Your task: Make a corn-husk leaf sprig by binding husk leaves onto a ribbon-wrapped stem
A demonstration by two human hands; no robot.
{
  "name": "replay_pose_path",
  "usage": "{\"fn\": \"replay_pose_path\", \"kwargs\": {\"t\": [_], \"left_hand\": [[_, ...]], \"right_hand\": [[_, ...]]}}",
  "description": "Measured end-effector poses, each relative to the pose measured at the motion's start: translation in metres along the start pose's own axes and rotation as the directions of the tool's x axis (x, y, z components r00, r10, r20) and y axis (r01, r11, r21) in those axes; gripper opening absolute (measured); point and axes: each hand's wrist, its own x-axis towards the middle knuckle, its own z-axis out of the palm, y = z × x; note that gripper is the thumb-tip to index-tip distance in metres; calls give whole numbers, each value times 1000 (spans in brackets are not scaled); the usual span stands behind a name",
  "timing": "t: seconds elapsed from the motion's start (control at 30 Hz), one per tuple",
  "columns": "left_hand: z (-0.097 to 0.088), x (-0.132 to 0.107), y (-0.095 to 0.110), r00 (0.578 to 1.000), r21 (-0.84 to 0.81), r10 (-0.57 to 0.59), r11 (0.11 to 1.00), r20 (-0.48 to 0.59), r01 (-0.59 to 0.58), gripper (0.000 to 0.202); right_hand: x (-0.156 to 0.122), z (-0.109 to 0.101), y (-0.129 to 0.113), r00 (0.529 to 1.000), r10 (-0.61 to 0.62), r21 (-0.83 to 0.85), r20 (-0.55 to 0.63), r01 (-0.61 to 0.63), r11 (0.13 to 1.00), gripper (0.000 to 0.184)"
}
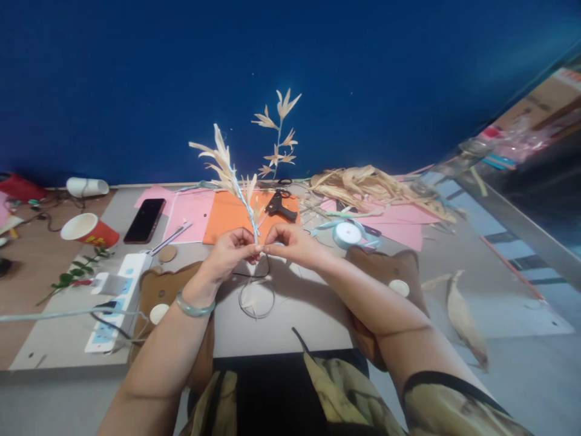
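In the head view, a flower spray (222, 158) with pale dried-husk petals stands upright, leaning left, on a stem wrapped in light blue. Fingertips of my left hand (233, 247) pinch the lower end of that stem. My right hand (290, 242) is closed with thumb and finger against the same stem end; whether it also grips a strip of tape is too small to tell. Below the hands lies a thin wire loop (256, 298) on the table. Behind stands a second, similar spray (278, 136) against the blue wall.
A black glue gun (281, 209) lies on orange paper (222, 221). Right of it are a ribbon roll (348, 233) and piled dried husks (363, 184). To the left are a phone (145, 221), a power strip (121, 297) with cords, and a tilted red paper cup (97, 231).
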Motion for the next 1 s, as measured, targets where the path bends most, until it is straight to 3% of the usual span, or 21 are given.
{"fn": "replay_pose_path", "kwargs": {"t": [0.23,0.4,0.73,1.0], "left_hand": [[-1,0,-4,998,-41,59,997,8,-59,31],[-5,2,-7,1000,-31,27,999,8,-26,33],[-3,0,1,999,31,17,999,-34,-16,34],[-8,2,0,999,86,-29,996,19,27,31]], "right_hand": [[1,-1,3,1000,1,50,14,-2,999,30],[1,-1,4,999,-24,91,26,22,996,29],[-4,2,-2,1000,-23,-46,-12,23,999,21],[-2,4,5,1000,-24,-52,-3,24,998,18]]}}
